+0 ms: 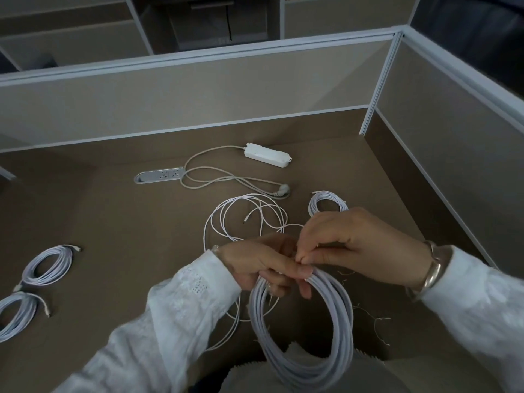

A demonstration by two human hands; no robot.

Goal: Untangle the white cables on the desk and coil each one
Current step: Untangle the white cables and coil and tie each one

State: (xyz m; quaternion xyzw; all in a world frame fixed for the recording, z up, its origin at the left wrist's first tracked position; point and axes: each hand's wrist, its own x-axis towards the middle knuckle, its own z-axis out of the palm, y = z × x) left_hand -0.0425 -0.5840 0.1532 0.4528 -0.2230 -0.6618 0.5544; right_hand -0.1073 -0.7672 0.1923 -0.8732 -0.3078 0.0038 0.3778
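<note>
Nothing here is sitting inside a container; every cable is lying loose on the brown desk (pixel 113 222) or hanging from your hands. Your left hand (pixel 255 265) is closing around the top of a large white cable coil (pixel 309 336), which is hanging down over the near edge of the desk toward your lap. Your right hand (pixel 346 242) is pinching at that same top point with thumb and forefinger pressed together (whether on a cable end or a tie, I cannot tell). Both wrists are angling inward, sleeves white, a metal bangle (pixel 433 270) showing on the right one.

Just beyond your hands a loose tangle of thin white cable (pixel 243 214) is spreading across the desk. A small finished coil (pixel 326 204) is lying behind your right knuckles, partly hidden by them. Two more finished coils (pixel 48 265) (pixel 17 313) are resting at the far left. Farther back, a white power strip (pixel 268 154) with its cord is lying beside a built-in desk socket panel (pixel 160 175).
</note>
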